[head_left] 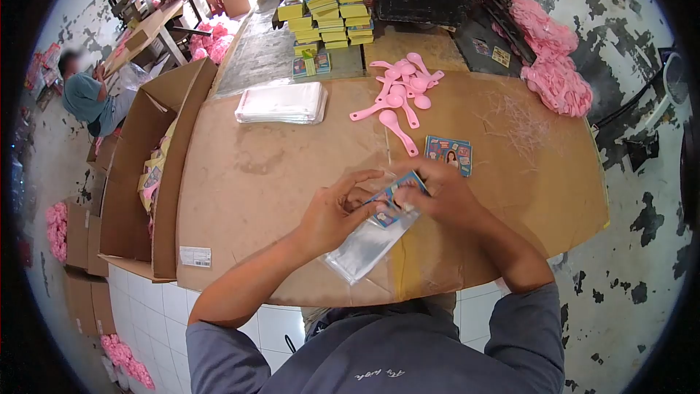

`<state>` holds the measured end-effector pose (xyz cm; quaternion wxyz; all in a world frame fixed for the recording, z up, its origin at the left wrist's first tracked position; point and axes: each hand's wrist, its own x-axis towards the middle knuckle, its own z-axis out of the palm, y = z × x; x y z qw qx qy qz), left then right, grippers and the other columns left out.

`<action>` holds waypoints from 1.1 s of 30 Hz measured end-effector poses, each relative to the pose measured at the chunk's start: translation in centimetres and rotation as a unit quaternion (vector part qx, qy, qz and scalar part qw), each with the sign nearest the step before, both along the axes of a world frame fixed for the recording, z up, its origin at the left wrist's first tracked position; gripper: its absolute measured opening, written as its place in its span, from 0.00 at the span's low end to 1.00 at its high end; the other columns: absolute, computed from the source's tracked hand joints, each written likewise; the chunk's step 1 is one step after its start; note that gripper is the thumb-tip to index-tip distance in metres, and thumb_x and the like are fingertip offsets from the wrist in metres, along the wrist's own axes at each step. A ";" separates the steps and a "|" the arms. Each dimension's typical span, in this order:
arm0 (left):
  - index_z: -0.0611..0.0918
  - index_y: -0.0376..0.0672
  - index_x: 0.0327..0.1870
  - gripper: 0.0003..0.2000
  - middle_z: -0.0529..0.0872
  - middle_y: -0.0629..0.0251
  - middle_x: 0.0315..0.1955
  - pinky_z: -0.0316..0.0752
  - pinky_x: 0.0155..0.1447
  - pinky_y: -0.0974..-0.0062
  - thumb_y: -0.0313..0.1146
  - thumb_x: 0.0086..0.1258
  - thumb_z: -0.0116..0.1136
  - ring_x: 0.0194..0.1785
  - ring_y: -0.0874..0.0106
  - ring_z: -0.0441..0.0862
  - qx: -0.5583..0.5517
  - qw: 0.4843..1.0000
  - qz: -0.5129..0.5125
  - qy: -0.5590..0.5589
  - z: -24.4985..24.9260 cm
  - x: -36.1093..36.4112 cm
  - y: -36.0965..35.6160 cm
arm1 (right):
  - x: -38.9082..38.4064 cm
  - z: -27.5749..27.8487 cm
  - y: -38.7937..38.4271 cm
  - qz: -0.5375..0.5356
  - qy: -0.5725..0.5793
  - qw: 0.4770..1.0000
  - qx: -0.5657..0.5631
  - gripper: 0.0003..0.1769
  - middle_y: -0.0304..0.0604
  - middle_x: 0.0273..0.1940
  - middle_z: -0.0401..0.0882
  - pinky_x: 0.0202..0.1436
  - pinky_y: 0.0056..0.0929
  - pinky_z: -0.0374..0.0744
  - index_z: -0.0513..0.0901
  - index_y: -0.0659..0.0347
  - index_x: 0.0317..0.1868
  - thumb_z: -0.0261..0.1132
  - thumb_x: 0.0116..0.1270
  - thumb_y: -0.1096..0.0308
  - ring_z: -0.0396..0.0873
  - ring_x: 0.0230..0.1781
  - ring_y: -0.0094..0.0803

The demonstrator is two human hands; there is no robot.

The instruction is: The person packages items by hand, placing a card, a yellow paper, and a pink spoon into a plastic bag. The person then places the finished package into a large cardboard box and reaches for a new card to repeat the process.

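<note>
My left hand (337, 211) grips the mouth of a clear plastic bag (368, 248), its fingers bent round the upper edge. A blue printed card (389, 217) sits at that mouth, partly covered by fingers. My right hand (430, 193) is closed on the card's upper right end. The bag's lower part hangs flat toward my body, over the cardboard-covered table (255, 226). Just beyond my right hand lies a small stack of similar printed cards (450, 155). Pink scoops (397, 131) lie in a loose pile farther out.
A stack of clear bags (281, 103) lies at the back left. An open cardboard box (138, 175) stands along the left edge, with packed items inside. Bundled card stacks (328, 14) rise at the back. Pink pieces (554, 66) heap at the right. Another person (91, 95) sits far left.
</note>
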<state>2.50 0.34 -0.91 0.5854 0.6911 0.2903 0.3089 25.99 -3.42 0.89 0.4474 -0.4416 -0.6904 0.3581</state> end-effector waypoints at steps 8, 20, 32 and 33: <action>0.72 0.35 0.69 0.24 0.90 0.57 0.45 0.82 0.46 0.80 0.21 0.75 0.63 0.46 0.78 0.88 -0.021 0.998 0.023 -0.049 0.0 0.0 0.3 | 0.7 0.8 0.1 0.052 -0.146 0.986 -0.068 0.11 0.37 0.43 0.85 0.45 0.23 0.79 0.82 0.65 0.52 0.68 0.71 0.76 0.82 0.39 0.21; 0.69 0.37 0.72 0.25 0.89 0.59 0.51 0.84 0.51 0.77 0.21 0.76 0.61 0.51 0.77 0.86 -0.078 0.995 -0.022 -0.058 0.2 -0.4 0.4 | 0.8 0.5 0.9 0.068 -0.071 0.994 -0.054 0.12 0.39 0.44 0.86 0.50 0.25 0.80 0.84 0.65 0.53 0.69 0.72 0.71 0.82 0.45 0.21; 0.62 0.40 0.77 0.32 0.92 0.56 0.44 0.84 0.48 0.78 0.23 0.76 0.63 0.46 0.77 0.88 -0.098 0.993 -0.022 -0.067 0.8 -0.7 0.4 | -0.1 1.3 1.6 0.020 0.129 0.981 -0.140 0.16 0.36 0.44 0.85 0.46 0.22 0.78 0.84 0.64 0.56 0.72 0.70 0.70 0.80 0.41 0.21; 0.62 0.40 0.77 0.31 0.92 0.56 0.44 0.84 0.47 0.78 0.22 0.76 0.62 0.46 0.77 0.88 -0.097 0.993 -0.020 -0.067 0.8 -0.6 0.4 | 0.1 1.1 1.5 0.002 0.085 0.990 -0.114 0.15 0.36 0.44 0.85 0.46 0.22 0.78 0.84 0.64 0.55 0.72 0.70 0.70 0.80 0.41 0.21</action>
